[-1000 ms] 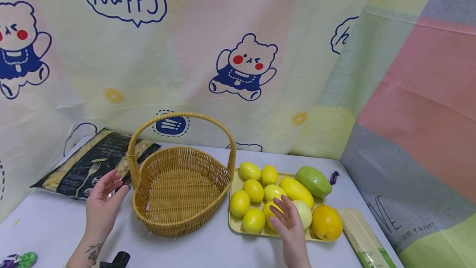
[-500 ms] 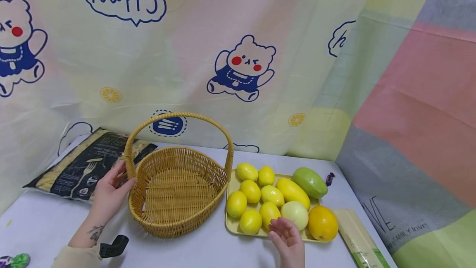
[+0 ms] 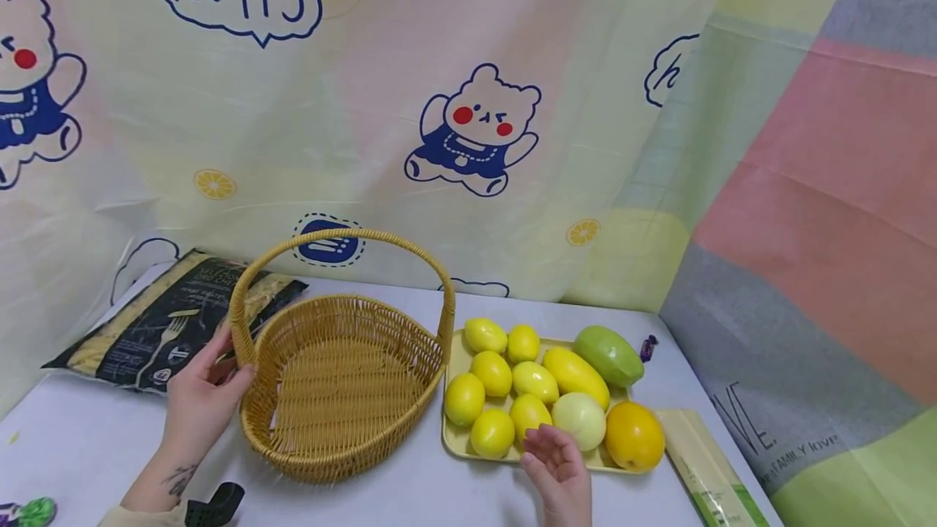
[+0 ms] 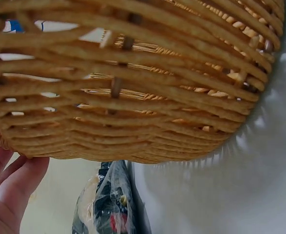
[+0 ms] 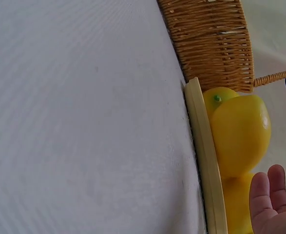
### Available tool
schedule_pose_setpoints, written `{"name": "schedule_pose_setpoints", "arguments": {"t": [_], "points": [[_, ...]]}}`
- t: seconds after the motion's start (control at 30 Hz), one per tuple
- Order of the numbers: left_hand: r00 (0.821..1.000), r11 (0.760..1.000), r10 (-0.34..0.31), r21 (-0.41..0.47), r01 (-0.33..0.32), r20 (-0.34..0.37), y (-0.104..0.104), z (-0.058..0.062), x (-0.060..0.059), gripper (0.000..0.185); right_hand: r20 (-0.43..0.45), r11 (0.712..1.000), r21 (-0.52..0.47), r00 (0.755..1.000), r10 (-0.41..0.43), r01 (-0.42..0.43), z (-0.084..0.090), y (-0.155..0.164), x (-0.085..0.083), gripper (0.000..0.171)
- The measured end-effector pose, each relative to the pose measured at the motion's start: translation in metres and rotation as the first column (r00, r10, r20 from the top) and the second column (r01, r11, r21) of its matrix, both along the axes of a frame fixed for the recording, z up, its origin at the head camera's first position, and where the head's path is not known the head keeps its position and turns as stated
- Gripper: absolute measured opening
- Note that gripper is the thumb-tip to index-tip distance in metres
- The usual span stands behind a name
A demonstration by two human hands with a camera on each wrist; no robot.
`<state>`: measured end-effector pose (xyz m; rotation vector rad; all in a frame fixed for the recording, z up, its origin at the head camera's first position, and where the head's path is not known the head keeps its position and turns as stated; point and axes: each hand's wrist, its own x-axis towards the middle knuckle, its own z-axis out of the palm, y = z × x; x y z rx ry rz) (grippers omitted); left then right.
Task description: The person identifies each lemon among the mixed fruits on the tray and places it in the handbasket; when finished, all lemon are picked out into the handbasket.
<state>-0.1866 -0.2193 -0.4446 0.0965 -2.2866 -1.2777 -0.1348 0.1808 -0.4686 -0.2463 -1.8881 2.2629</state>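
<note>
A wicker basket (image 3: 344,397) with a tall arched handle stands on the table, nothing inside it. My left hand (image 3: 201,405) pinches its left side, where the handle meets the rim; in the left wrist view the fingers (image 4: 23,180) lie at the rim beside the woven wall. My right hand (image 3: 560,474) hovers at the front edge of a pale yellow tray (image 3: 457,450), fingers loosely bent and holding nothing. On the tray sit several lemons (image 3: 492,433), a yellow mango (image 3: 576,376), a green mango-like fruit (image 3: 607,354), a pale round fruit (image 3: 579,421) and an orange fruit (image 3: 635,437).
Behind the basket on the left lies a black pasta bag (image 3: 176,324). A long beige packet (image 3: 710,466) is right of the tray, and a small purple wrapped candy (image 3: 648,348) behind it. Another wrapped candy (image 3: 32,513) is at the front left. A printed cloth hangs behind.
My left hand has reached the basket's left side and taken hold of it. The basket has shifted slightly left and toward me. My right hand has drawn back from over the fruit.
</note>
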Motion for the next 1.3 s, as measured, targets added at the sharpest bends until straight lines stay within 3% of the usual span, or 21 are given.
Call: {"name": "schedule_pose_setpoints", "arguments": {"t": [0.37, 0.77, 0.83, 1.03, 1.1, 1.17, 1.3], "points": [[0.997, 0.995, 0.065, 0.068, -0.068, 0.034, -0.001, 0.001, 0.027, 0.061, 0.050, 0.998, 0.055, 0.998, -0.029, 0.026, -0.002, -0.010, -0.009, 0.050], [0.993, 0.992, 0.079, 0.095, -0.087, 0.083, -0.002, -0.002, 0.026, 0.060, 0.079, 0.985, 0.169, 0.996, -0.040, 0.026, -0.007, -0.027, -0.020, 0.059], [0.993, 0.993, 0.074, 0.085, -0.082, 0.093, -0.007, -0.008, 0.023, 0.061, 0.067, 0.980, 0.197, 0.997, -0.041, 0.027, -0.007, -0.030, -0.022, 0.059], [0.992, 0.995, 0.093, 0.038, -0.096, 0.082, -0.033, -0.060, -0.001, 0.064, 0.054, 0.964, 0.267, 0.998, -0.023, 0.007, -0.008, -0.041, -0.029, 0.062], [0.994, 0.995, 0.083, 0.049, -0.086, 0.070, -0.038, -0.068, -0.004, 0.064, 0.059, 0.959, 0.282, 0.998, 0.002, -0.018, -0.009, -0.044, -0.030, 0.064], [0.993, 0.994, 0.088, 0.058, -0.093, 0.074, -0.037, -0.066, -0.003, 0.063, 0.071, 0.952, 0.304, 0.997, 0.025, -0.045, -0.010, -0.047, -0.032, 0.066], [0.988, 0.989, 0.101, 0.092, -0.112, 0.114, -0.021, -0.039, 0.009, 0.063, 0.092, 0.933, 0.353, 0.995, 0.044, -0.073, -0.010, -0.049, -0.036, 0.067]]}}
